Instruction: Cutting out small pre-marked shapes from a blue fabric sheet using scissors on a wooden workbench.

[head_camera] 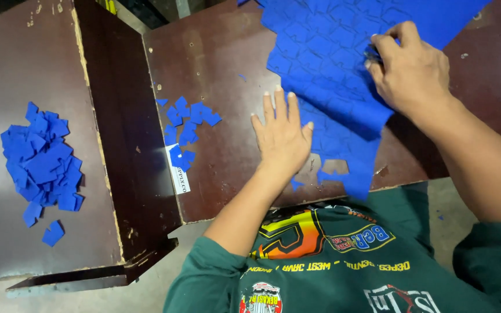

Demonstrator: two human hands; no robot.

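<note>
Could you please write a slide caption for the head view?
Left hand flat on die-cut blue foam sheet; right hand pinches it; loose blue foam pieces piled aside.

Blue sheet (331,64): matt, foam-like, scored surface. Cut blue pieces (42,162) at 9 o'clock: same matt foam. Dark brown board (215,64): smooth, faintly glossy laminate, chipped pale raw edges. Green shirt (343,272): soft cloth.
</note>
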